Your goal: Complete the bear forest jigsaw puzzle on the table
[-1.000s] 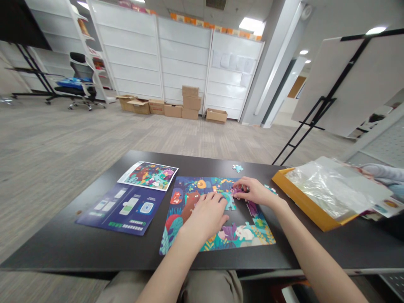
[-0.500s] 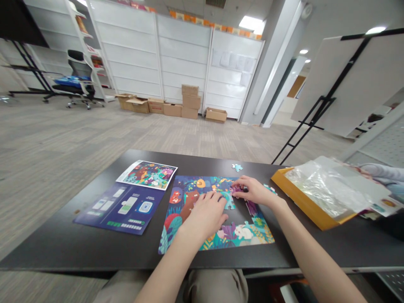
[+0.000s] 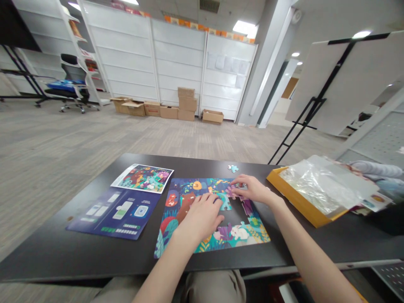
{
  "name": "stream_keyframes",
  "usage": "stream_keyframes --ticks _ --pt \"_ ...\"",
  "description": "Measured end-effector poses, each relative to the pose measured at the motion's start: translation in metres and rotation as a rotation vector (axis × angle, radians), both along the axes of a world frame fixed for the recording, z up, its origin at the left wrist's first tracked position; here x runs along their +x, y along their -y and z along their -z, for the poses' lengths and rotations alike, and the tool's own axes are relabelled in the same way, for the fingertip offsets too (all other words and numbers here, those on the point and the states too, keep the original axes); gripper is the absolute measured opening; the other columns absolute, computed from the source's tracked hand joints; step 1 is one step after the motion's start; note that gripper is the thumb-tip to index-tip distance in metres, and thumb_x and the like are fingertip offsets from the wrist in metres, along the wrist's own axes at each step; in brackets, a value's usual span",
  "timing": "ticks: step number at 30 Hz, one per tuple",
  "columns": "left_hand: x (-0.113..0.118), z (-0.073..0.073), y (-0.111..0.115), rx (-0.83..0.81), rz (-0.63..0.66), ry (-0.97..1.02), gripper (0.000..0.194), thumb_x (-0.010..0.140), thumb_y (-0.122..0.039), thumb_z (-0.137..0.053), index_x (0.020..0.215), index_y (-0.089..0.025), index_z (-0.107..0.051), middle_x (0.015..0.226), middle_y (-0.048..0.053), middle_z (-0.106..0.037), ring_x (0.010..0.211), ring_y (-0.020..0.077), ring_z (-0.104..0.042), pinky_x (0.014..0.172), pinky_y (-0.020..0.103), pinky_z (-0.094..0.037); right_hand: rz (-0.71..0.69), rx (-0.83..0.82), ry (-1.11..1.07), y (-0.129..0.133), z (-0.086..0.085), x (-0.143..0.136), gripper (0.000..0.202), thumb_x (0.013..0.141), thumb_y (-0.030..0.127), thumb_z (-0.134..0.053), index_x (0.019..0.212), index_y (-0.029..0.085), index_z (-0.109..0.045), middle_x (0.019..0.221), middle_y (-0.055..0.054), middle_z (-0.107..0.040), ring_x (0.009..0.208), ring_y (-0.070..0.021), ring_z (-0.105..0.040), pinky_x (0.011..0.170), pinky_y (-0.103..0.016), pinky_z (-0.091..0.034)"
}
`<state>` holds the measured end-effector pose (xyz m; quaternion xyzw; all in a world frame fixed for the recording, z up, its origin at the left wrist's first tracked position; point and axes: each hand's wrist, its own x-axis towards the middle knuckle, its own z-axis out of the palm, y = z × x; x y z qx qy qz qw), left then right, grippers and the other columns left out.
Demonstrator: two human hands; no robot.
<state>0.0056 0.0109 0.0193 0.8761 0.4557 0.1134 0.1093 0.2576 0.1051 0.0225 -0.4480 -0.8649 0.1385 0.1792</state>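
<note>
A colourful jigsaw puzzle (image 3: 179, 202) lies on the black table, with a dark gap right of its middle. Flat across the puzzle's centre rests my left hand (image 3: 205, 212), fingers apart and holding nothing. My right hand (image 3: 251, 188) is at the puzzle's upper right, thumb and fingers around a purple piece (image 3: 232, 191) by the gap's top edge. A loose light-blue piece (image 3: 233, 168) lies beyond the puzzle. To the left are a printed picture sheet (image 3: 143, 177) of the same scene and a dark-blue leaflet (image 3: 113, 212).
An orange-yellow box (image 3: 296, 202) with clear plastic wrapping (image 3: 318, 185) stands on the table's right side. Beyond the table (image 3: 94, 256) are cardboard boxes (image 3: 186, 103), an office chair (image 3: 74, 82) and a whiteboard on a black stand (image 3: 344, 80).
The view has shifted slightly, moving the table's contents left in the picture. My right hand's purple piece now sits closer against the puzzle's upper right part. My left hand stays on the puzzle.
</note>
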Motion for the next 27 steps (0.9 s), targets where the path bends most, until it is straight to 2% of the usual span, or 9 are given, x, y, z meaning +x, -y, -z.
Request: stream_keyframes --ticks 2,6,8,9,12,15,18,22,27 --pt "0.0 0.0 0.0 0.002 0.001 -0.002 0.031 0.095 -0.034 -0.058 0.122 -0.019 -0.061 0.133 0.012 -0.061 0.128 0.0313 -0.052 0.105 0.048 -0.044 0.161 0.098 -0.058 -0.005 -0.007 0.016 0.029 0.092 0.041 -0.06 0.105 0.02 -0.075 0.095 -0.007 -0.074 0.078 -0.0195 -0.066 0.079 -0.032 -0.051" --pt "-0.001 0.0 0.0 0.0 0.007 -0.008 0.03 0.095 -0.033 -0.058 0.121 -0.019 -0.061 0.133 0.012 -0.061 0.127 0.0315 -0.053 0.104 0.049 -0.045 0.649 0.268 -0.087 -0.013 -0.018 0.059 0.03 0.093 0.032 -0.051 0.105 0.018 -0.074 0.093 -0.009 -0.077 0.081 -0.0229 -0.068 0.079 -0.033 -0.05" --pt "0.0 -0.001 0.0 -0.003 0.009 -0.011 0.03 0.095 -0.033 -0.058 0.122 -0.019 -0.061 0.133 0.012 -0.061 0.127 0.0315 -0.053 0.105 0.048 -0.045 0.794 0.263 0.014 -0.014 -0.019 0.079 0.03 0.091 0.028 -0.05 0.104 0.017 -0.075 0.095 -0.012 -0.077 0.084 -0.0254 -0.069 0.078 -0.034 -0.049" --pt "0.0 -0.001 0.0 -0.004 0.009 -0.011 0.031 0.095 -0.034 -0.058 0.122 -0.019 -0.061 0.133 0.012 -0.061 0.127 0.0315 -0.052 0.105 0.048 -0.045 0.821 0.232 0.073 -0.014 -0.019 0.087 0.029 0.091 0.027 -0.051 0.102 0.017 -0.075 0.096 -0.013 -0.077 0.085 -0.0262 -0.069 0.077 -0.034 -0.049" --pt "0.0 -0.003 0.0 -0.007 0.01 -0.012 0.03 0.095 -0.033 -0.057 0.122 -0.02 -0.061 0.133 0.011 -0.061 0.127 0.0312 -0.053 0.105 0.047 -0.044 0.765 0.048 0.202 -0.013 -0.014 0.103 0.022 0.088 0.026 -0.056 0.091 0.018 -0.076 0.091 -0.012 -0.077 0.08 -0.0248 -0.069 0.071 -0.032 -0.048" --pt "0.001 -0.005 0.0 -0.018 0.005 -0.014 0.029 0.095 -0.032 -0.057 0.121 -0.019 -0.062 0.132 0.012 -0.062 0.127 0.0309 -0.053 0.105 0.047 -0.044 0.674 -0.096 0.246 -0.012 -0.01 0.107 0.015 0.082 0.03 -0.065 0.084 0.019 -0.075 0.084 -0.009 -0.077 0.075 -0.0231 -0.07 0.068 -0.031 -0.048" --pt "0.002 -0.006 0.0 -0.034 -0.002 -0.016 0.028 0.096 -0.032 -0.055 0.121 -0.02 -0.062 0.133 0.012 -0.062 0.127 0.0308 -0.052 0.105 0.047 -0.044 0.619 -0.085 0.246 -0.013 -0.006 0.098 0.015 0.079 0.031 -0.069 0.086 0.02 -0.076 0.086 -0.008 -0.078 0.079 -0.0237 -0.071 0.069 -0.03 -0.049" --pt "0.001 -0.004 -0.001 -0.027 0.0 -0.009 0.029 0.096 -0.032 -0.056 0.121 -0.02 -0.062 0.133 0.012 -0.062 0.127 0.0306 -0.053 0.106 0.047 -0.044 0.548 -0.069 0.237 -0.016 -0.003 0.084 0.015 0.084 0.03 -0.065 0.09 0.021 -0.076 0.088 -0.007 -0.078 0.083 -0.0226 -0.072 0.072 -0.029 -0.05" --pt "-0.001 -0.002 -0.002 -0.013 0.01 -0.004 0.029 0.096 -0.031 -0.056 0.121 -0.019 -0.062 0.133 0.012 -0.062 0.126 0.0313 -0.053 0.105 0.048 -0.045 0.583 -0.119 0.252 -0.014 -0.005 0.093 0.014 0.076 0.034 -0.074 0.08 0.02 -0.074 0.081 -0.007 -0.076 0.075 -0.022 -0.071 0.065 -0.028 -0.049"
